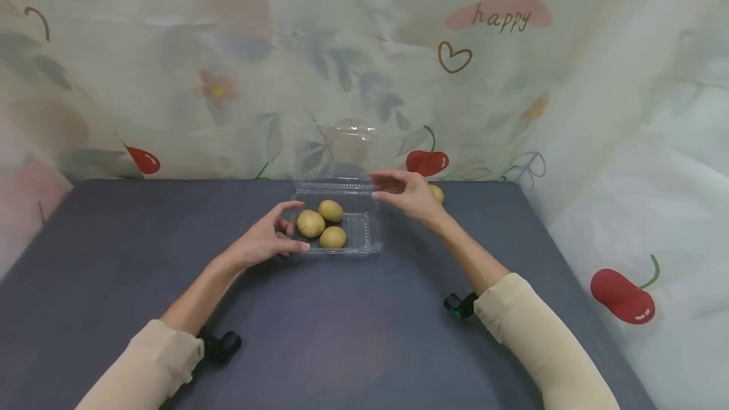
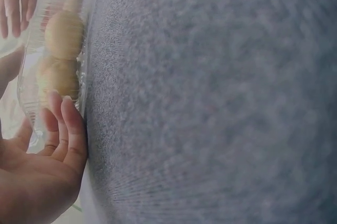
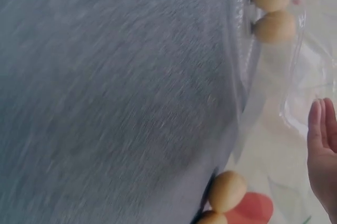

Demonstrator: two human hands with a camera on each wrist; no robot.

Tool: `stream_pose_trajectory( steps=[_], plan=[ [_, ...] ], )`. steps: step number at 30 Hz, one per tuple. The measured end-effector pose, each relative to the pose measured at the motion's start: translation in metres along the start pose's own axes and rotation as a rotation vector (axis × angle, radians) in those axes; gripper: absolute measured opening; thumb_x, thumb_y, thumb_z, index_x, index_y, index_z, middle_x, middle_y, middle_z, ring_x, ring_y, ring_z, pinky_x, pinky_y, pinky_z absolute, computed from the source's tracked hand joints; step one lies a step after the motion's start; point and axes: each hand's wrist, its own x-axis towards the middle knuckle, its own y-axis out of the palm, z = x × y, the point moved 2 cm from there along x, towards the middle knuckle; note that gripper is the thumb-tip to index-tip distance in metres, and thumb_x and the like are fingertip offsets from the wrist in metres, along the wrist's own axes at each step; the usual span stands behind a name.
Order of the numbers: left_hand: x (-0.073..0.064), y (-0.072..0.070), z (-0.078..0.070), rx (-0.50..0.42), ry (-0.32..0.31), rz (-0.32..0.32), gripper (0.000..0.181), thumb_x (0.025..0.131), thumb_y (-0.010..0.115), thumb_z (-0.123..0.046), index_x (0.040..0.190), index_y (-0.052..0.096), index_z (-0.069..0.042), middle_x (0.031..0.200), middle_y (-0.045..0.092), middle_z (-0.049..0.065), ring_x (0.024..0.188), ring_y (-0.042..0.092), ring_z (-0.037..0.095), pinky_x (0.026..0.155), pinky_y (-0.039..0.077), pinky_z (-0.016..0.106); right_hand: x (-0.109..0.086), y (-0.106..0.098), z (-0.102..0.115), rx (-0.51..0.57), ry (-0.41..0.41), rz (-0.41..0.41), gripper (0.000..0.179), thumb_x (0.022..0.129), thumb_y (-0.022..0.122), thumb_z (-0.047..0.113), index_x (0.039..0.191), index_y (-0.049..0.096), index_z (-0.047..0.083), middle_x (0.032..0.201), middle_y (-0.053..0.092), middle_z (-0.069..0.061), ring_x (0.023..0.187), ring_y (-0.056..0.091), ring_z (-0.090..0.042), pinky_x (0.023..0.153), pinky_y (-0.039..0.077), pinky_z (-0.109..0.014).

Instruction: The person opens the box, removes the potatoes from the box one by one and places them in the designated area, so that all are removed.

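Observation:
A clear plastic clamshell container [image 1: 364, 233] stands at the back of the dark table, its transparent lid [image 1: 336, 150] raised behind it. Three yellow potatoes [image 1: 310, 224] lie in its left part. My left hand [image 1: 267, 239] holds the container's left end, thumb near the front corner and index finger further back. In the left wrist view, curled fingers [image 2: 71, 129] lie against the side wall. My right hand [image 1: 410, 195] is by the back right corner, beside the lid's hinge. Its fingers [image 3: 316, 124] are extended, with nothing held in them.
Two more potatoes [image 3: 227, 191] sit outside the container, beyond the right hand, one showing beside the wrist in the head view. The dark tabletop [image 1: 342, 334] ends at a patterned curtain [image 1: 228, 49] behind and another side of it on the right.

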Motion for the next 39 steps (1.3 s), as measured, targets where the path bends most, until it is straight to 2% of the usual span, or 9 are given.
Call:
stream_pose_trajectory(
  steps=[4, 8, 14, 20, 36, 39],
  plan=[
    [0.002, 0.002, 0.002, -0.005, -0.003, 0.0, 0.088, 0.085, 0.079, -0.011, 0.155, 0.025, -0.011, 0.094, 0.045, 0.013, 0.07, 0.061, 0.024, 0.065, 0.052, 0.037, 0.005, 0.007, -0.015, -0.013, 0.021, 0.037, 0.045, 0.088, 0.072, -0.003, 0.131, 0.059, -0.009, 0.126, 0.06, -0.03, 0.115, 0.059, -0.045, 0.092, 0.053, -0.036],
    [0.003, 0.001, 0.002, -0.018, 0.003, -0.002, 0.087, 0.085, 0.079, -0.01, 0.154, 0.026, -0.01, 0.094, 0.046, 0.013, 0.071, 0.062, 0.024, 0.065, 0.052, 0.037, 0.011, 0.015, -0.027, -0.047, 0.036, 0.078, 0.047, 0.09, 0.074, 0.007, 0.134, 0.059, -0.001, 0.128, 0.062, -0.023, 0.116, 0.061, -0.034, 0.092, 0.052, -0.035],
    [0.004, 0.0, 0.001, -0.029, 0.002, -0.007, 0.087, 0.084, 0.079, -0.009, 0.153, 0.027, -0.01, 0.095, 0.046, 0.014, 0.069, 0.062, 0.024, 0.065, 0.053, 0.037, 0.02, 0.026, -0.031, -0.087, 0.053, 0.114, 0.047, 0.089, 0.076, 0.012, 0.133, 0.062, 0.002, 0.125, 0.064, -0.021, 0.112, 0.064, -0.026, 0.091, 0.053, -0.033],
    [0.004, 0.0, 0.001, -0.035, -0.009, -0.012, 0.087, 0.085, 0.079, -0.011, 0.153, 0.026, -0.009, 0.093, 0.047, 0.013, 0.068, 0.062, 0.023, 0.065, 0.052, 0.036, 0.024, 0.036, -0.031, -0.166, 0.078, 0.157, 0.046, 0.091, 0.075, 0.015, 0.133, 0.062, 0.004, 0.127, 0.064, -0.019, 0.113, 0.064, -0.024, 0.09, 0.053, -0.031],
    [0.002, 0.002, -0.001, -0.024, -0.045, -0.011, 0.087, 0.086, 0.079, -0.013, 0.154, 0.025, -0.013, 0.096, 0.045, 0.013, 0.069, 0.059, 0.02, 0.066, 0.051, 0.035, 0.03, 0.057, -0.036, -0.274, 0.155, 0.114, 0.042, 0.09, 0.076, 0.016, 0.13, 0.066, 0.006, 0.124, 0.068, -0.009, 0.111, 0.066, -0.019, 0.09, 0.053, -0.03],
    [0.002, 0.002, 0.0, -0.024, -0.049, 0.003, 0.088, 0.086, 0.079, -0.013, 0.154, 0.024, -0.013, 0.096, 0.045, 0.013, 0.07, 0.059, 0.02, 0.067, 0.051, 0.035, 0.029, 0.061, -0.035, -0.309, 0.165, 0.131, 0.043, 0.089, 0.077, 0.015, 0.13, 0.067, 0.01, 0.124, 0.068, -0.005, 0.109, 0.067, -0.019, 0.089, 0.053, -0.031]
  ],
)
